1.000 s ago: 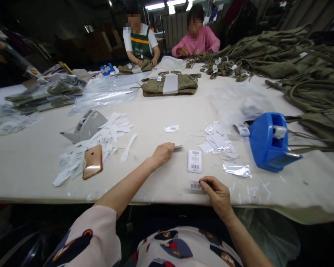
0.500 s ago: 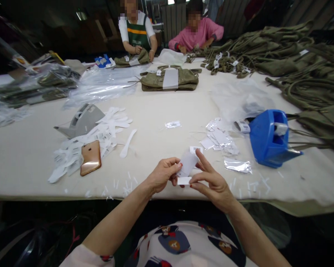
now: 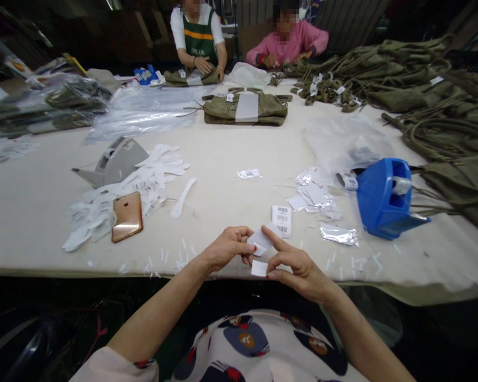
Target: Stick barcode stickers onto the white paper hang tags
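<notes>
"One white card (image 3: 260,242), pinched in the left hand (image 3: 231,247), held over the table (image 3: 219,154)!"

"And the right hand (image 3: 297,267)?"

"Gripping a small white label (image 3: 258,268) by its end — just beside the card!"

"Beyond them?"

"Barcode-printed sheet (image 3: 281,218) lying flat — with the blue tape dispenser (image 3: 383,200) standing well off to the right!"

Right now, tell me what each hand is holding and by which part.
The left hand holds a white card near its left edge; the right hand pinches a small white label by its right end.
</notes>
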`<state>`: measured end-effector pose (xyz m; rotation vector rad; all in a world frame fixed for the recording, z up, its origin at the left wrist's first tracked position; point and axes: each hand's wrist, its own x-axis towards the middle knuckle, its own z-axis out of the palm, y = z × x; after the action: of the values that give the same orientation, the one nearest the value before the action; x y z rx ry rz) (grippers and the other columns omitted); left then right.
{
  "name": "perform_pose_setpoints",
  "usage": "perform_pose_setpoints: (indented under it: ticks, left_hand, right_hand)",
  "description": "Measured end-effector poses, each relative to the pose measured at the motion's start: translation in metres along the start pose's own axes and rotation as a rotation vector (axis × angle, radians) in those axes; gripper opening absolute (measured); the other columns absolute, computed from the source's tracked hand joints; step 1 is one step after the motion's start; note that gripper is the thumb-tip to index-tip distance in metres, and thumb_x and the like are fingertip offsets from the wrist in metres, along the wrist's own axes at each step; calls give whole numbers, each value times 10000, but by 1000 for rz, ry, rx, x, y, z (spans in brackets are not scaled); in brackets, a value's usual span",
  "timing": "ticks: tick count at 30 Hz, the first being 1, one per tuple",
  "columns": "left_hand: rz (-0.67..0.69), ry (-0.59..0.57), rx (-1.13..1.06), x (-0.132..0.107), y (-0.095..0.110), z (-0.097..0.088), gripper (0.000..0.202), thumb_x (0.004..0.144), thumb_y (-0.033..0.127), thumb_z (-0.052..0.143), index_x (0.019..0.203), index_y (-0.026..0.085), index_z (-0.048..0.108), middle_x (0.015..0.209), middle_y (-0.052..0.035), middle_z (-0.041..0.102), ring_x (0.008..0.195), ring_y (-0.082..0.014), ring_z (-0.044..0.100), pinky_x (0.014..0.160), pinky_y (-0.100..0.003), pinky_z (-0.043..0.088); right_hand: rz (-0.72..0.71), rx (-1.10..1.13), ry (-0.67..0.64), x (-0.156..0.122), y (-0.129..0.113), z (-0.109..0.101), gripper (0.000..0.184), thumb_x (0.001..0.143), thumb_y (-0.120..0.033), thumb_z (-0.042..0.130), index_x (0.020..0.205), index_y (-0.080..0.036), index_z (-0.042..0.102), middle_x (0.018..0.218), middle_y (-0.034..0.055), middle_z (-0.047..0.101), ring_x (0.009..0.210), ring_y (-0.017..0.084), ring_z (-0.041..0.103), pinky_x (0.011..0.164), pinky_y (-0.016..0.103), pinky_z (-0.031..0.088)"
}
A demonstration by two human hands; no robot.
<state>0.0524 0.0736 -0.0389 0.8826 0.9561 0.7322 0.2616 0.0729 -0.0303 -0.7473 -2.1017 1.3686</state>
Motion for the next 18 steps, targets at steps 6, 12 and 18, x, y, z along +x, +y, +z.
perform_pose_setpoints:
  ticks: [6,12,18]
  left_hand:
    - [-7,16,-13,3,3,4,363,608,196,700,919,135,523,586,15,597,466,-104,546,487,-213,424]
    - [-42,-128,-170,3,-5,5,368,681,281,680,998,142,556,683,-16,622,522,-116,595,541,-224,442]
    - [-46,-81,-213,4,-11,4,405,673,377,695,970,124,585,683,-43,641,456,-116,585,402,-172,347]
  right_hand:
    - [-3,-5,-58,0,1,10,94,783,-187,562,788,-204,655,1452,43,219,1268,229,352,996,337,357]
    - [13,52,-61,-1,5,9,68,790,-216,572,795,-196,637,1421,68,310,1268,207,359,1016,339,329]
    - [66,253,-98,-4,6,4,79,776,-268,611,754,-197,636,1420,45,314,1295,217,311,1053,342,263]
